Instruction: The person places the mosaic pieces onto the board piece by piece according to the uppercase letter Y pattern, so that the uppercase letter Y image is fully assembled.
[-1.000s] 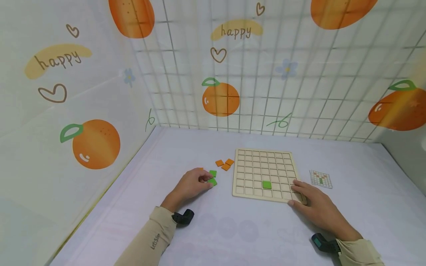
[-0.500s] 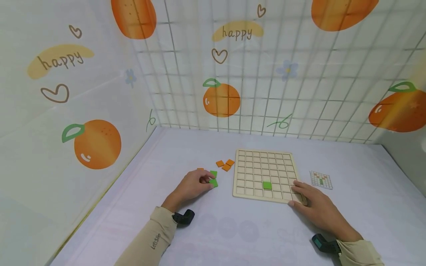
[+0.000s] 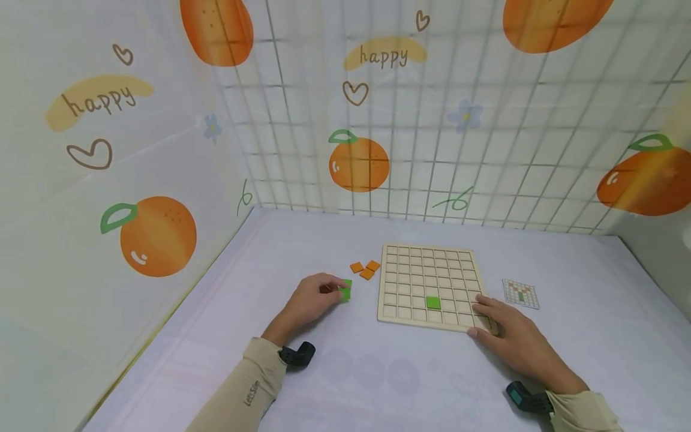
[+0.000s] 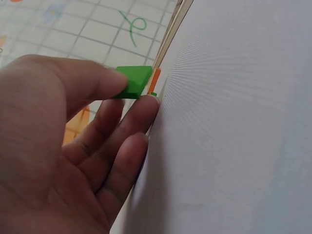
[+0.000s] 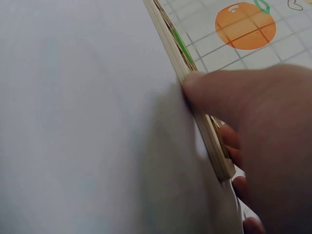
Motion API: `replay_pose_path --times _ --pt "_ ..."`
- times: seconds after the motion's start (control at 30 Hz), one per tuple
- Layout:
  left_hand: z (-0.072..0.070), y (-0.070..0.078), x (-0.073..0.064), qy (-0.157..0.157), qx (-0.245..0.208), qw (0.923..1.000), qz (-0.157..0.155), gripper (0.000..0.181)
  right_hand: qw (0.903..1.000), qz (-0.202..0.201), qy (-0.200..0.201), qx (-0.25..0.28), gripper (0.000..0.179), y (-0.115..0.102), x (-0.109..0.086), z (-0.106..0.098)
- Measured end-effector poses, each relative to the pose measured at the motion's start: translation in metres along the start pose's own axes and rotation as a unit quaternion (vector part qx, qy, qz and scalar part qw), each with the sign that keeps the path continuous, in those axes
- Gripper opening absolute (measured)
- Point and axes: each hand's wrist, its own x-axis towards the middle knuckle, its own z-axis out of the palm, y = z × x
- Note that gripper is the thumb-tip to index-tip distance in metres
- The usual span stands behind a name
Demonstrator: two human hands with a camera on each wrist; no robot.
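Observation:
My left hand pinches a green square tile between thumb and fingertips, tilted up from the table. Another green tile shows just behind it in the head view, partly covered. To the right lies a pale wooden grid board with one green tile in a cell near its front. At the board's near right corner my right hand holds on, thumb against the front edge and fingers over the right side. In the right wrist view the thumb presses the board's rim.
Several orange tiles lie together left of the board. A small card printed with a coloured grid pattern lies right of it. Printed sheets hang at the back and left, with a wire grid showing through the back one.
My left hand has lifted the near green tile and tilted it. The orange tile glimpsed behind that hand is now hidden. My right hand stays at the board's corner.

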Motion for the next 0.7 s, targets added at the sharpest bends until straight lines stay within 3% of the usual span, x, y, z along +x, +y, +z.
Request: replay_pose_path --times 0.13,0.33,0.7 --pt "0.0007 -0.0012 0.0012 0.009 -0.016 0.9998 -0.010 0.020 1.0000 -0.002 0.001 0.003 0.073 0.0006 -0.0002 -0.0006" --pt "0.0002 0.0016 0.0016 -0.013 -0.062 0.9978 -0.018 0.021 1.0000 -0.001 0.002 0.003 0.073 0.0014 -0.0007 -0.0001" --pt "0.0021 0.0002 0.0027 -0.058 -0.165 0.9840 -0.032 0.021 0.9999 -0.013 0.008 0.008 0.071 0.0034 -0.0009 0.0003"
